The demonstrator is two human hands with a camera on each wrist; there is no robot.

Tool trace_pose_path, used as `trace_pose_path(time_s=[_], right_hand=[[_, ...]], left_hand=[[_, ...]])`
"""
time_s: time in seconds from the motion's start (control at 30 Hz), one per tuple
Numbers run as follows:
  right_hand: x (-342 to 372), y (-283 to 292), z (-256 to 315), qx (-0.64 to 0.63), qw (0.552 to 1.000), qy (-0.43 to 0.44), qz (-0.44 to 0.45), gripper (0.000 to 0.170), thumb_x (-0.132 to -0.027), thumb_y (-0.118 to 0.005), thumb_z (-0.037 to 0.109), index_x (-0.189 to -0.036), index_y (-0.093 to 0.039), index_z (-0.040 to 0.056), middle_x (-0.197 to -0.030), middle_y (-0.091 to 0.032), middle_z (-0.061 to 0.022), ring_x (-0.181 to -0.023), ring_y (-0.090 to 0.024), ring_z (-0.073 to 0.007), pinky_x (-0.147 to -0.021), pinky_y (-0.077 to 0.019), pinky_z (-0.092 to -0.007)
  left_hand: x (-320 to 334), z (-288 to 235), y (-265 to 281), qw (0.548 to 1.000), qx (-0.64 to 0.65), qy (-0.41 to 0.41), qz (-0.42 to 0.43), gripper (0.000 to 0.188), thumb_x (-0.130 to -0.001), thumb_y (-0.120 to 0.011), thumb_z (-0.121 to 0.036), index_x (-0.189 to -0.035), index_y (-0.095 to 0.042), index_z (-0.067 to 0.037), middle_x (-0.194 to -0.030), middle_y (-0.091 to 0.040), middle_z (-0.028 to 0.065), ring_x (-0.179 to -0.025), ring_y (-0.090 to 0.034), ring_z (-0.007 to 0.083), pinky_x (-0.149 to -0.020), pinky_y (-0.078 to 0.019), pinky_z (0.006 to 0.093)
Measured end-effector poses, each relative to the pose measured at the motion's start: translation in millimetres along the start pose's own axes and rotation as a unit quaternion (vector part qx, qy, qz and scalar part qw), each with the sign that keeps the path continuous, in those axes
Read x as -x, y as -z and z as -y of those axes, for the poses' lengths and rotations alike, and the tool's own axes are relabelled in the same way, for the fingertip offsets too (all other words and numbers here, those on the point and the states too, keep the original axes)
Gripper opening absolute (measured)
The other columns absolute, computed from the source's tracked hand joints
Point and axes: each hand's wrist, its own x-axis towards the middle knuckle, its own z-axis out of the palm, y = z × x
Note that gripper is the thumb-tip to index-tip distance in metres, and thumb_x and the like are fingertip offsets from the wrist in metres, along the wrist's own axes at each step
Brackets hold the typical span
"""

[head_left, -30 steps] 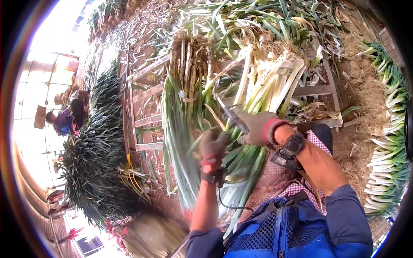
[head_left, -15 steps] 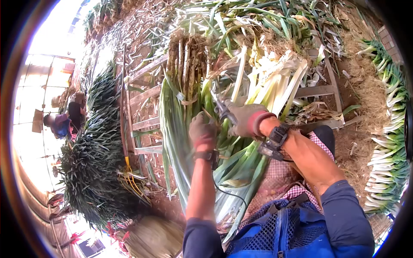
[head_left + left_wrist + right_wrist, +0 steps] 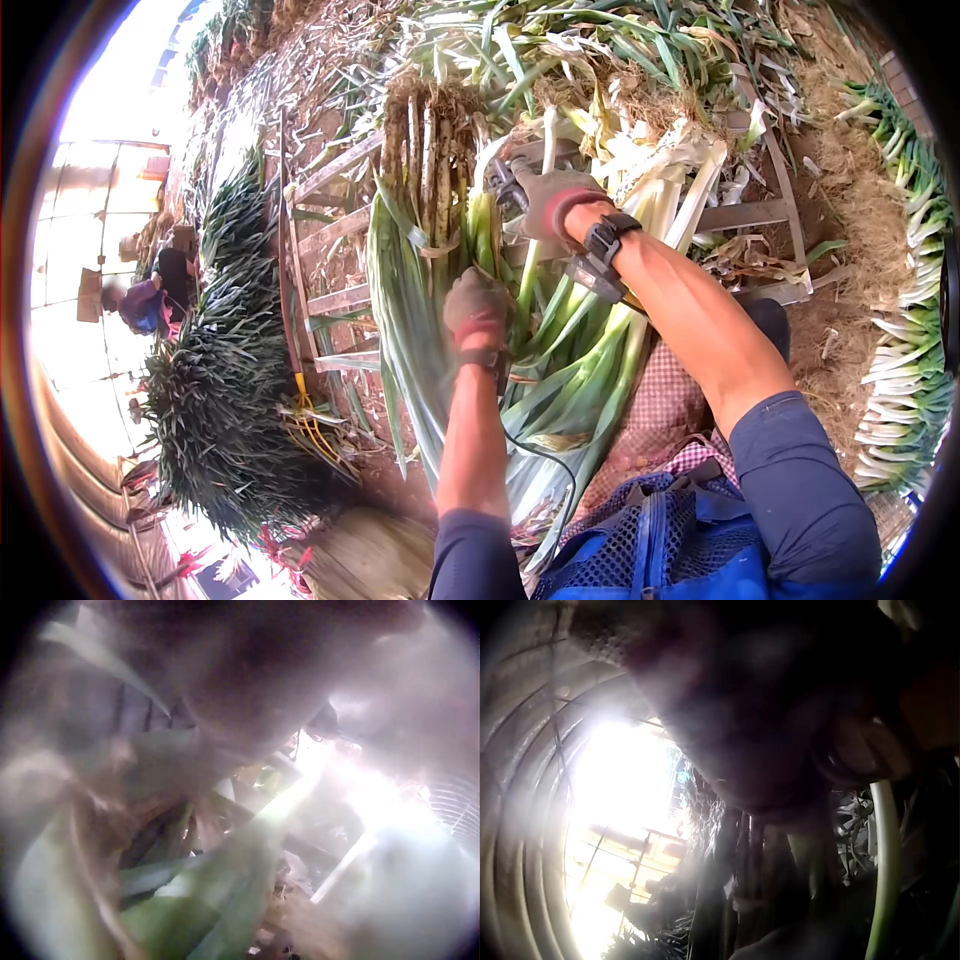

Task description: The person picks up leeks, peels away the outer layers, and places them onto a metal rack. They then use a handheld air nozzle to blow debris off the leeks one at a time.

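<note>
In the head view, the gloved left hand (image 3: 477, 308) grips a green leek stalk (image 3: 483, 230) whose upper part rises above the fist. Above and to its right, the gloved right hand (image 3: 556, 200) holds a dark-handled tool (image 3: 507, 187) beside the top of that stalk. A tied bundle of leeks (image 3: 408, 270) with brown roots lies left of the left hand. Pale trimmed leeks (image 3: 665, 195) fan out to the right. Broad green leaves (image 3: 180, 919) fill the lower left wrist view. A pale stalk (image 3: 885, 855) shows below the dark, blurred right hand (image 3: 757, 712) in the right wrist view.
A slatted wooden rack (image 3: 745, 213) lies under the leeks. Dark green leeks (image 3: 215, 400) are heaped at left, beside a pole (image 3: 290, 250). White-stemmed leeks (image 3: 893, 400) line the right edge. Loose leaves (image 3: 600, 30) cover the far side. Another person (image 3: 145, 300) is at far left.
The right hand has moved up and left with the tool, towards the stalk's upper end. My left hand has shifted slightly left and up, and the loose leaves below now spread wider.
</note>
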Motion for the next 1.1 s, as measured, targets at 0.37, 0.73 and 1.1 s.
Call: trace_pose_path(time_s=[0.37,0.73,1.1], right_hand=[[88.3,-20.4,-10.4,-0.065,0.996,0.049,0.046,0.106,-0.091,-0.079,0.046,-0.174,-0.020,0.0157,-0.125,-0.076,-0.0216,-0.114,-0.074,-0.0398,-0.101,-0.0571,-0.0453],[198.9,-41.0,-33.8,-0.016,0.974,0.082,0.210,0.106,-0.094,-0.076,0.050,-0.174,-0.016,0.0150,-0.105,-0.079,-0.0172,-0.099,-0.078,-0.0381,-0.091,-0.0597,-0.0464],[209.3,-52.1,-39.4,-0.072,0.985,0.093,0.126,0.104,-0.092,-0.076,0.049,-0.174,-0.019,0.0155,-0.112,-0.078,-0.0231,-0.107,-0.075,-0.0441,-0.098,-0.0567,-0.0504]], left_hand=[[-10.0,6.0,9.3,0.998,0.030,0.038,0.036,0.022,-0.093,-0.073,-0.032,-0.098,-0.083,-0.012,-0.094,-0.076,0.0204,-0.092,-0.073,0.0447,-0.078,-0.0580,0.0494],[-11.0,3.2,50.4,0.899,0.386,0.120,0.168,0.015,-0.088,-0.079,-0.007,-0.096,-0.082,0.006,-0.082,-0.078,0.0075,-0.070,-0.071,0.0162,-0.065,-0.0569,0.0303],[-35.3,-22.7,70.6,0.914,0.346,0.111,0.184,0.014,-0.088,-0.080,-0.009,-0.091,-0.081,0.005,-0.081,-0.078,0.0077,-0.065,-0.069,0.0174,-0.062,-0.0538,0.0323]])
